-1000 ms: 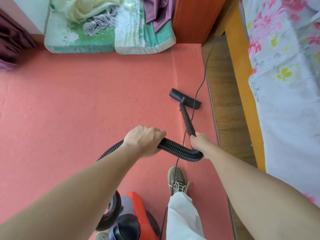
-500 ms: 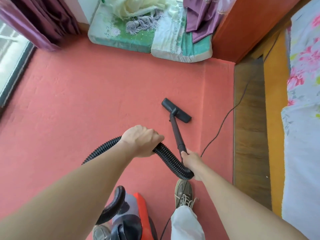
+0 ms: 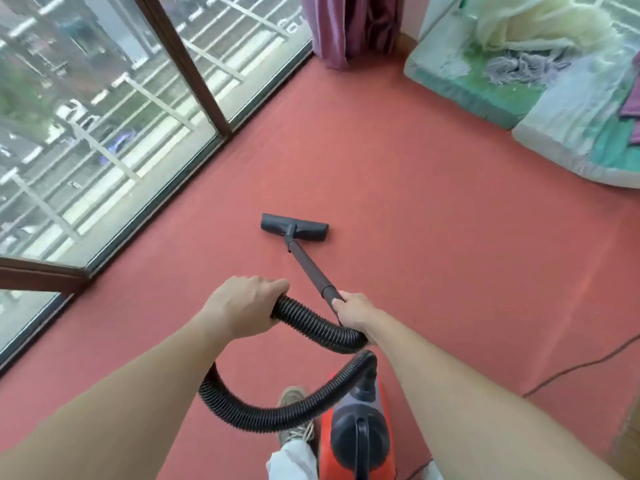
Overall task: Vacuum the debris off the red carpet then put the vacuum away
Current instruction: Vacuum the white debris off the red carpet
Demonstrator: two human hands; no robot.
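Left hand wraps its fingers round the hose, right hand clasps the wand behind the nozzle on the carpet.

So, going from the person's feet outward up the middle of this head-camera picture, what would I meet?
orange vacuum body → right hand gripping the wand → black floor head → bare red carpet → purple curtain

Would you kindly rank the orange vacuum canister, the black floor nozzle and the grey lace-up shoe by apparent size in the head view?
1. Orange vacuum canister: largest, though nearest and cropped.
2. Black floor nozzle and grey lace-up shoe look alike; the black hose partly hides the shoe, so unranked.
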